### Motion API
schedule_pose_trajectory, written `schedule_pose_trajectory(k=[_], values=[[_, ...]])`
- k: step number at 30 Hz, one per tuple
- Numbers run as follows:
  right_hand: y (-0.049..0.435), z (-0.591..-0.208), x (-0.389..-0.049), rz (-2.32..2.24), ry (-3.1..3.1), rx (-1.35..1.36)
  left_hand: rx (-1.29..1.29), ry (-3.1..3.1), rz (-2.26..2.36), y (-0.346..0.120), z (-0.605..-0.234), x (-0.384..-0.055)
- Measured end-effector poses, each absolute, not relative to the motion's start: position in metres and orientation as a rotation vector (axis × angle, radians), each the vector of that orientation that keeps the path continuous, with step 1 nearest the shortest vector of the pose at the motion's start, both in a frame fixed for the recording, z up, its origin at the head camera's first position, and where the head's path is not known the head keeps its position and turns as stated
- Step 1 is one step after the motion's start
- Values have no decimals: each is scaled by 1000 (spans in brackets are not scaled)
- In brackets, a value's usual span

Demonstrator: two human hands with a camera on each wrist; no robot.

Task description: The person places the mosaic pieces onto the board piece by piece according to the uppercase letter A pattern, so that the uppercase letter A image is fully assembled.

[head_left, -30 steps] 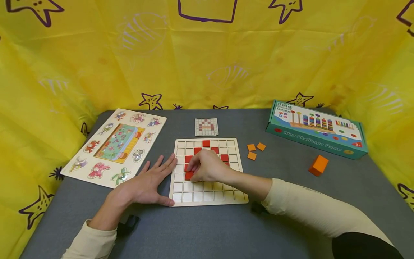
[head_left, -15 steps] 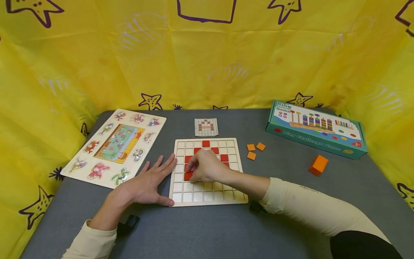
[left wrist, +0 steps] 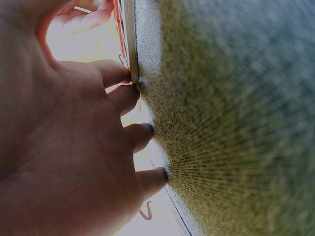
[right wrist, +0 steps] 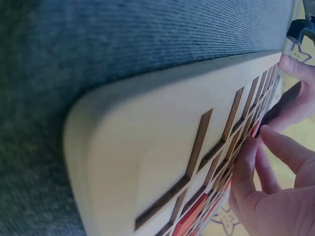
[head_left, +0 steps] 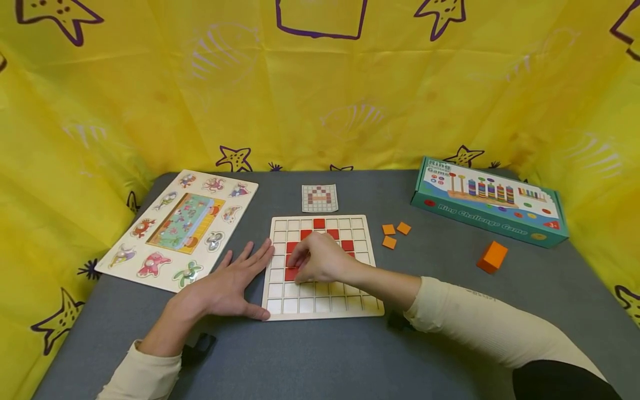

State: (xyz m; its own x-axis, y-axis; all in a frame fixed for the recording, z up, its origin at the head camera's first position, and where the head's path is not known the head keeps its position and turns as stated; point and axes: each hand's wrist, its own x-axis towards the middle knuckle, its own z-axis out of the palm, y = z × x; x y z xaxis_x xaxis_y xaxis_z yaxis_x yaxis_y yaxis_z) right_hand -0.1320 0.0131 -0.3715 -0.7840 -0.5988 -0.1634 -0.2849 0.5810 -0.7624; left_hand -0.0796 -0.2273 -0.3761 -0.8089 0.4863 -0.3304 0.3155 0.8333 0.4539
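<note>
A pale wooden grid board (head_left: 322, 304) lies on the table with several red square tiles set in its cells. My right hand (head_left: 322, 258) reaches over the board, its curled thumb and fingers at a red tile (head_left: 290, 274) in the left part of the grid. That hand hides some cells beneath it. In the right wrist view the thumb and fingertips of the right hand (right wrist: 275, 196) come together low at the board's surface. My left hand (head_left: 230, 286) is spread out at the board's left side, fingertips and thumb touching its edge.
Behind the board lies a small pattern card (head_left: 319, 199). To the right are several loose orange tiles (head_left: 389, 242), an orange block (head_left: 492, 256) and a green game box (head_left: 490, 222). A wooden animal puzzle (head_left: 170, 266) lies at the left. Yellow cloth (head_left: 320, 83) encloses the table.
Both hands stay nearly where they were, the right at the same red tile and the left at the board's edge. The head view has shifted very slightly.
</note>
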Motion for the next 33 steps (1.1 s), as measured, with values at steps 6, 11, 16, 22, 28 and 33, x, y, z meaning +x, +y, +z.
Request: schedule_pose_trajectory(k=[6,11,16,22,28,33], values=[[21,-373,-133,-1089,2395,-734,592,2568,529,-227,-376,-80],[31,-369,-133,-1113,2400,-703,589,2564,525,-226,-377,-81],[46,-364,-135,-1132,2406,-634,578,2567,521,-227,-378,-81],[65,-364,-140,-1150,2422,-583,575,2571,515,-227,-379,-81],[82,-364,-143,-1134,2479,-531,582,2574,523,-227,-378,-80],[96,-360,-144,-1146,2492,-483,591,2576,526,-227,-377,-80]])
